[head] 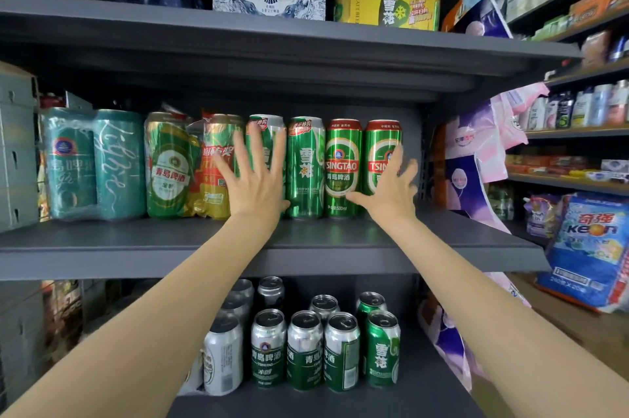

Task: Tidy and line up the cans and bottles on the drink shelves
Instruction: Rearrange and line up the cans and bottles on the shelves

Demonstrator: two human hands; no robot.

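On the middle shelf (136, 247), the left hand (253, 176) is pressing, fingers spread, against a green can (269, 159) — beside it two more tall cans are standing — while the right hand (391, 184), fingers loosely open, is seemingly touching the rightmost Tsingtao can (379, 148).

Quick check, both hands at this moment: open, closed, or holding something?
Left hand: open, fingers spread flat against a tall green can.
Right hand: open, fingers spread against the rightmost Tsingtao can; holds nothing.
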